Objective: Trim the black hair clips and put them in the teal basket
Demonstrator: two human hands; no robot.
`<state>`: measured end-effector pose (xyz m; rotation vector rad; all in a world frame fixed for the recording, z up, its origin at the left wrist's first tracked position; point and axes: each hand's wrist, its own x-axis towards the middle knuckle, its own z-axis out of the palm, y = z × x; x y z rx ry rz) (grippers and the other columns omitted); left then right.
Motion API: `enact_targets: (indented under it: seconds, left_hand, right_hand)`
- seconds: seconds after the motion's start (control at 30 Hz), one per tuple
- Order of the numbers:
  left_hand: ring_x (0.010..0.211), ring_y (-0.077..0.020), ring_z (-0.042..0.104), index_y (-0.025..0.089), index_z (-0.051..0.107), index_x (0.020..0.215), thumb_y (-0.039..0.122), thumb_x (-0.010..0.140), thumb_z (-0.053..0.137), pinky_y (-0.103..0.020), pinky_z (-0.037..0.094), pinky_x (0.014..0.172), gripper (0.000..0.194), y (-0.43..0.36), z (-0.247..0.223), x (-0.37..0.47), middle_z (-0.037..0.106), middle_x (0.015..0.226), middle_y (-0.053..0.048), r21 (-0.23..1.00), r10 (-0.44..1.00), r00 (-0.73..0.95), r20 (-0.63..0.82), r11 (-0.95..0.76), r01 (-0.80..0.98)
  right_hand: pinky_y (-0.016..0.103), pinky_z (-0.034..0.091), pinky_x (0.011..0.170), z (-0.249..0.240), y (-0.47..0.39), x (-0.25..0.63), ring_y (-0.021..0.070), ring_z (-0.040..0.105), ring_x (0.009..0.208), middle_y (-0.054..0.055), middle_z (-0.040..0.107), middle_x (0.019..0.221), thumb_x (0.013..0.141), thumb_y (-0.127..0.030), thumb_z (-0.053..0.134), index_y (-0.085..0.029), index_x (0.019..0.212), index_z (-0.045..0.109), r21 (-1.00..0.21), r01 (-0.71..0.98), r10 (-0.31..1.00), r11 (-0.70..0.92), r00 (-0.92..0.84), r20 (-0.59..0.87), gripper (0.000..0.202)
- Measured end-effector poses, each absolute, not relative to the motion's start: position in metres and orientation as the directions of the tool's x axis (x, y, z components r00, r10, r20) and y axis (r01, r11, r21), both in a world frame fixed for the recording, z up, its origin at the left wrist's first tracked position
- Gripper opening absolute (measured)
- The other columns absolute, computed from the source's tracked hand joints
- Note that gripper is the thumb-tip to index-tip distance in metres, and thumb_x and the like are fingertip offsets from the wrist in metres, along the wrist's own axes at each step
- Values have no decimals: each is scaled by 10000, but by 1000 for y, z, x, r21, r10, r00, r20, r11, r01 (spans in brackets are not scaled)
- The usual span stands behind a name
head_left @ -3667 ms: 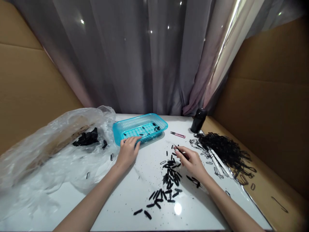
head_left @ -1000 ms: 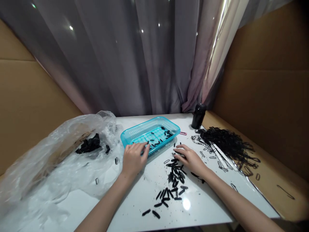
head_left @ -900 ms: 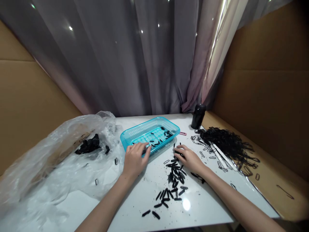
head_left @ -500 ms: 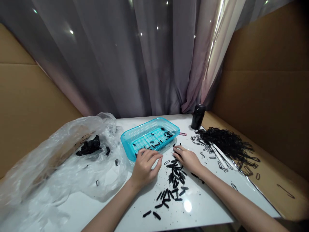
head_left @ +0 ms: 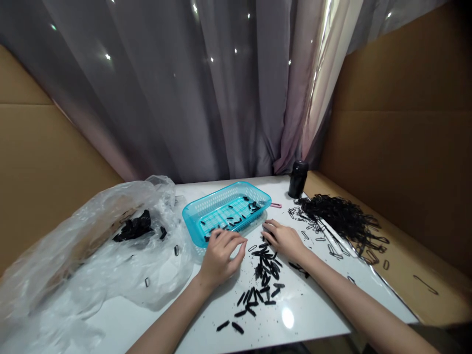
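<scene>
My left hand [head_left: 220, 255] hovers by the near edge of a blue plastic basket [head_left: 187, 221]. Its thumb and index fingertips meet; whatever is between them is too small to make out. My right hand [head_left: 285, 240] rests on the table to the right, fingers apart and slightly bent over small black pieces [head_left: 264, 238]; its thumb is hidden. A loose pile of short black strips [head_left: 266, 268] runs from there toward the table's front. More black strips [head_left: 253, 205] lie inside the basket, mostly at its right end.
A crumpled clear plastic bag [head_left: 121, 265] with a black bundle [head_left: 134, 227] covers the left side. At the right lies a heap of thin black loops [head_left: 341, 216], beside a black bottle [head_left: 298, 179]. A pink object [head_left: 276, 205] pokes out behind the basket. Cardboard walls [head_left: 401, 128] flank the white table.
The view has shifted slightly, so the scene sits a little further left. Both hands keep nearly the same places and poses; the strips look unmoved.
</scene>
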<state>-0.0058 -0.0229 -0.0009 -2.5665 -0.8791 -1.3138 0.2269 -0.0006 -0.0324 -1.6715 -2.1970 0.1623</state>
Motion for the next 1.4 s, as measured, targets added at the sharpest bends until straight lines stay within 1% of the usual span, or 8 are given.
enact_targets:
  seconds: [0.07,0.17,0.33,0.57,0.83,1.07,1.27,1.4]
  left_hand:
    - [768,-184,661,220,649,931,158,928,581,-407,402,830,92,-23,0,-6,709,851,-16,149,444,448,776,-819,554]
    - [764,-189,667,225,647,922,164,935,570,-407,402,818,100,-23,2,-6,712,843,-19,155,450,439,777,-814,560]
    - [756,-191,668,228,654,918,180,939,564,-415,415,823,104,-24,3,-7,719,833,-23,163,454,436,777,-814,558]
    - [761,-180,666,209,668,904,164,934,568,-397,410,830,114,-25,2,-7,718,827,-21,174,460,450,765,-821,544]
    - [761,-183,662,192,674,896,149,931,555,-390,408,831,131,-25,3,-7,715,815,-28,169,452,462,763,-829,534]
    - [773,-191,667,197,673,901,165,946,548,-384,416,819,137,-22,1,-8,727,816,-26,166,454,477,752,-832,530]
    - [892,-226,669,197,666,1080,242,959,591,-395,418,840,150,-19,-3,-9,760,957,-49,151,446,464,765,-825,544]
    - [879,-210,668,205,666,1094,245,963,597,-387,403,845,153,-19,-2,-9,765,957,-34,138,422,466,778,-838,528]
  right_hand:
    - [346,533,799,-31,0,233,203,682,947,94,637,1275,1009,-420,440,-193,1173,651,-340,907,951,250,-163,263,351]
    - [368,524,832,-32,6,248,205,651,980,98,640,1198,990,-462,488,-169,1177,617,-389,901,945,193,-64,321,371]
    - [403,537,848,-43,20,271,196,641,960,68,643,1119,969,-366,574,-167,1156,606,-440,886,946,147,4,323,275]
    - [420,546,870,-48,29,260,206,643,1003,72,636,1174,966,-332,591,-182,1208,599,-468,846,955,254,-142,262,286]
    - [404,554,843,-39,45,265,191,658,949,57,662,1095,951,-333,617,-149,1101,632,-503,799,941,331,-243,234,237]
    - [387,544,824,-28,23,259,176,659,895,39,677,990,967,-358,586,-145,1006,648,-559,711,896,427,-246,371,224]
    - [338,539,808,-1,-9,236,213,678,881,81,717,941,969,-468,531,-217,963,703,-591,551,802,589,-306,514,304]
    - [305,551,770,1,-21,218,205,694,853,71,732,917,953,-472,558,-232,971,707,-596,468,755,652,-335,564,283]
